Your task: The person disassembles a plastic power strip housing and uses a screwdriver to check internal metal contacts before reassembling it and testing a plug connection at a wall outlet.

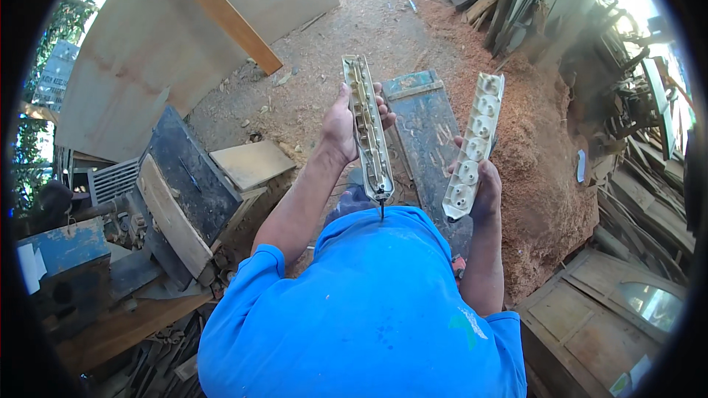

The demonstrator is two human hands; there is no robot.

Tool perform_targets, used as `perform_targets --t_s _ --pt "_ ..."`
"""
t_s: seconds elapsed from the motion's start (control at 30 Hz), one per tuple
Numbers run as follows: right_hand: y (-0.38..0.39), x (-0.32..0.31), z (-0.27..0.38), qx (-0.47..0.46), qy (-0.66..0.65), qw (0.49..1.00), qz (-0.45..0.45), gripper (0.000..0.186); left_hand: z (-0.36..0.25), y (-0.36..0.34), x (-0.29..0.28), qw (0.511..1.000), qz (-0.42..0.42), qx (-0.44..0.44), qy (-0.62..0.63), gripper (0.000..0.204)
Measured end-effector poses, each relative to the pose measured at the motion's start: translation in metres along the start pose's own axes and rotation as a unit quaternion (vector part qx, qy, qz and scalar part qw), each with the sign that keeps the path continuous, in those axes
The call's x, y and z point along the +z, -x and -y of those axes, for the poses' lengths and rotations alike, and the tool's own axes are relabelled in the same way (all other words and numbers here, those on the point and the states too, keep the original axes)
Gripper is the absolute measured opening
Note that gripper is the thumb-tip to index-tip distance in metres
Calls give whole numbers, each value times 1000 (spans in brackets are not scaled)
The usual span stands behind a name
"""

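My left hand (341, 125) is closed round a long, narrow housing (366, 121) with metal strips and small posts along its inside; a black cable hangs from its lower end near my blue shirt. My right hand (483, 184) grips a matching long, pale plastic piece (473, 140) with a row of moulded compartments and small holes, held apart from the first at the right. Both are held upright in the picture above a worn blue-grey wooden board (431, 133), which lies below and between my hands.
Large plywood sheets (140, 51) and a plank (221, 11) stand at upper left. Boards, a dark panel (188, 169) and scrap lie at left. A sawdust heap (542, 228) is at right, with stacked offcuts (641, 214) and an old panelled wooden piece (582, 302) beyond.
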State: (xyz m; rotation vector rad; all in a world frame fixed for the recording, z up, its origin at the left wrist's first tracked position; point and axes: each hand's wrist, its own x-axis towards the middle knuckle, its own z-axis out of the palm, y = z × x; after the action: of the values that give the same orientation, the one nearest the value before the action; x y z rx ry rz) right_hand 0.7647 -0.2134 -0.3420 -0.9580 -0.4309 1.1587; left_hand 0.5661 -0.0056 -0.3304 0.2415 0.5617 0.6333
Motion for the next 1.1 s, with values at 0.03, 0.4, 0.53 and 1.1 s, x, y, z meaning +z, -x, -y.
perform_targets --t_s 0.03,0.4,0.53,1.1 --pt "-2 -15 -3 3 0 1000 0 67 -2 2 1 1000 22 1 17 67" --pt "3 -167 -132 270 694 660 -101 65 -5 16 26 997 41 60 8 66" --pt "14 -186 -148 306 716 617 -115 66 -2 26 28 996 13 92 5 65" --pt "23 22 5 -245 461 852 -36 30 36 22 44 983 66 164 54 53"
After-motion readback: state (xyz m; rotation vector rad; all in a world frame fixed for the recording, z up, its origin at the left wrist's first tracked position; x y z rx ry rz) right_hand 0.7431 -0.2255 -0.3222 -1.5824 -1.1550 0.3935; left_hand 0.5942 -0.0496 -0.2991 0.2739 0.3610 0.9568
